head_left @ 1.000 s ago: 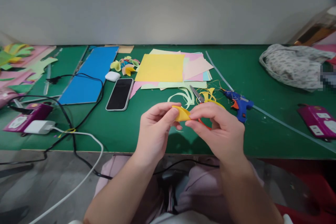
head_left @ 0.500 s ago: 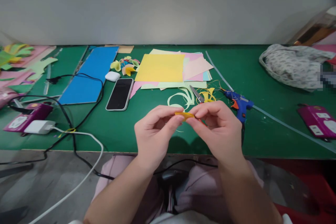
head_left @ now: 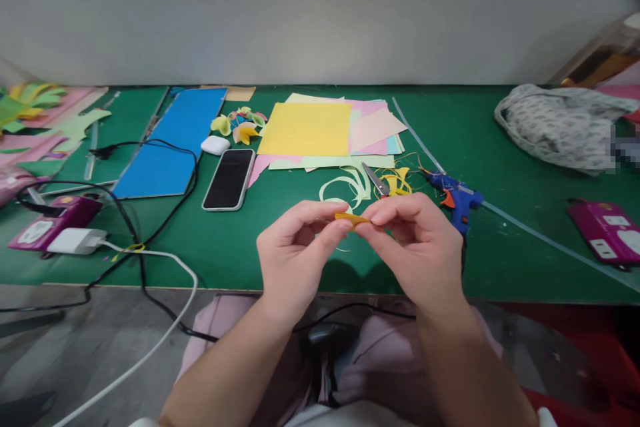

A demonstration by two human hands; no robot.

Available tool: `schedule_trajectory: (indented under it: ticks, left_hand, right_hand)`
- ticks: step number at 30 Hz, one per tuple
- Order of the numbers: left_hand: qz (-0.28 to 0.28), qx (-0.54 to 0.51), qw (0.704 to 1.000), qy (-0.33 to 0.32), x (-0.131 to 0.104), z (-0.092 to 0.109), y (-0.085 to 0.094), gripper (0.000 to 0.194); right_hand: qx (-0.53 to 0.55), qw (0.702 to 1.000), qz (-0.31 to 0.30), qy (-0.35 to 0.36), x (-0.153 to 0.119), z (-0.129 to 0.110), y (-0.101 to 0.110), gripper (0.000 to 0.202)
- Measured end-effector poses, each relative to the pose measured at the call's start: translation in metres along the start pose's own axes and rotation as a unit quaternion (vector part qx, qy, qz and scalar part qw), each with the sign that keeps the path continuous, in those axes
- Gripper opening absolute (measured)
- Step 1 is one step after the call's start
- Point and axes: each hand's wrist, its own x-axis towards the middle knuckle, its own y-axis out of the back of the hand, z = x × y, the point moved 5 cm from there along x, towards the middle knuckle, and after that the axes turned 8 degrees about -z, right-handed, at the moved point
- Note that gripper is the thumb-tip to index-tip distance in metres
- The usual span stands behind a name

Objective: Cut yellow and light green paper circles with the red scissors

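Note:
A small yellow-orange paper piece is pinched between both hands above the near part of the green table. My left hand grips its left end with thumb and fingertips. At the other end, the thumb and index finger of my right hand hold it. Just beyond the hands lie pale green curled paper strips, scissors with their handles partly hidden by my right hand, and yellow paper scraps. A blue glue gun rests to the right of my right hand.
Stacked coloured paper lies at the back of the green table. To the left are a phone, white case, paper flowers, blue board and cables. A purple power strip and grey cloth bag are right.
The yellow-orange paper piece has turned slightly between my fingertips, and my fingers have shifted a little. Both hands stay in nearly the same place.

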Motion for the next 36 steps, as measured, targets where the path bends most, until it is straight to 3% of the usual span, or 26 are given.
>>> schedule_trajectory:
  ticks: [5, 12, 16, 19, 23, 26, 32, 36]
  left_hand:
    - [-0.037, 0.081, 0.995, -0.045, 0.002, 0.007, 0.001, 0.041]
    - [-0.041, 0.089, 0.995, -0.036, 0.002, 0.007, -0.001, 0.04]
    - [-0.044, 0.135, 0.988, -0.055, 0.001, 0.009, 0.0, 0.037]
    - [-0.053, 0.151, 0.985, -0.072, 0.001, 0.01, 0.0, 0.037]
    - [-0.058, 0.123, 0.989, -0.052, 0.0, 0.007, -0.001, 0.041]
    - [-0.058, 0.088, 0.993, -0.045, -0.001, 0.005, -0.001, 0.03]
    - [-0.117, 0.084, 0.987, -0.064, 0.002, 0.009, -0.004, 0.016]
    - [-0.091, 0.072, 0.993, 0.017, 0.004, 0.002, -0.002, 0.011]
  right_hand:
    - [0.012, 0.999, 0.009, -0.036, 0.001, 0.004, 0.003, 0.025]
    - [0.006, 0.999, 0.003, -0.039, 0.004, 0.008, 0.004, 0.026]
    - [-0.04, 0.999, -0.011, 0.006, 0.003, 0.004, 0.005, 0.03]
    - [-0.05, 0.998, -0.026, 0.032, 0.003, 0.0, 0.005, 0.025]
    - [-0.035, 0.999, -0.031, 0.012, 0.003, 0.0, 0.006, 0.016]
    - [-0.042, 0.999, -0.006, 0.002, 0.003, 0.001, 0.009, 0.017]
    - [-0.065, 0.998, 0.021, -0.014, 0.004, 0.003, 0.012, 0.014]
    - [-0.099, 0.994, 0.043, 0.004, 0.003, 0.002, 0.011, 0.021]
